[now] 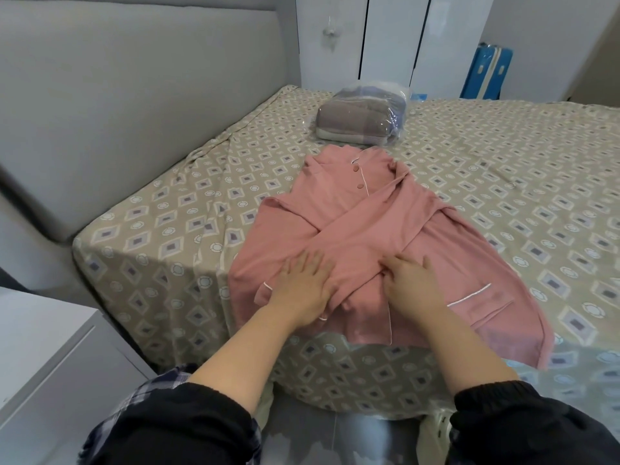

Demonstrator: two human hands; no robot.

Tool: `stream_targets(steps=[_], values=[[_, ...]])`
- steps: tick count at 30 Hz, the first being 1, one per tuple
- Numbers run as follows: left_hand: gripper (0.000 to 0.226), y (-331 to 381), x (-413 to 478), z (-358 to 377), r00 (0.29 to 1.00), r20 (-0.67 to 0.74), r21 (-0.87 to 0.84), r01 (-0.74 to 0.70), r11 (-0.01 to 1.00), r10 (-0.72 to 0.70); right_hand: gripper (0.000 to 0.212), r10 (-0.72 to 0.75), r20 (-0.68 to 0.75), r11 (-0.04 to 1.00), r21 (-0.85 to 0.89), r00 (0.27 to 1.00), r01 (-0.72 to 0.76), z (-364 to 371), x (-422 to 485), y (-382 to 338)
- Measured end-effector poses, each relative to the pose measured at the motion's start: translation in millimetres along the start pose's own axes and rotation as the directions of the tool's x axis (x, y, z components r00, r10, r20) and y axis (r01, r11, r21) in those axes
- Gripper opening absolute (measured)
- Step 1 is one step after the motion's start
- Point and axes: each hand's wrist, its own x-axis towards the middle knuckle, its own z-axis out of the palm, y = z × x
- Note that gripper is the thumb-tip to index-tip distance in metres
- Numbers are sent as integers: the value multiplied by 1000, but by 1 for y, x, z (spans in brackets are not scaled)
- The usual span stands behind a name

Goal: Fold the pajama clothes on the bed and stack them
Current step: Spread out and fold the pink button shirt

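The pink pajama top [352,229] lies flat on the bed [167,213], collar just short of the bagged bundle [360,119], sleeves crossed. The left hand [303,286] and right hand [412,286] press open-palmed on its end farthest from the bundle. Smoothing the sleeves toward the bundle first should keep the next fold crisp.

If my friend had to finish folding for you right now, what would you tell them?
Left hand: open, flat on the pink top near its hem.
Right hand: open, flat on the top beside it.
The top lies buttons up on the bed, both sleeves crossed over its front. A bag of folded cloth sits beyond the collar.
Done: sleeves in.
Left: fold the body up, then stack it.
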Motion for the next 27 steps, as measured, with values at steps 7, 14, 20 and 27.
stream_targets(steps=[7,14,20,27], values=[[54,7,4,2,995,-30,-73,97,993,-99,46,-159,-21,977,143,987,160,-1,5,-1],[50,-11,10,-17,937,-170,-139,282,949,-304,46,-26,127,997,73,992,17,6,8,8],[31,-28,24,-30,873,-251,-208,374,904,-419,58,-377,5,907,205,926,368,-8,-8,-25],[19,-34,29,-28,881,-325,-253,268,930,-343,20,-531,-174,834,67,829,548,4,-10,-34]])
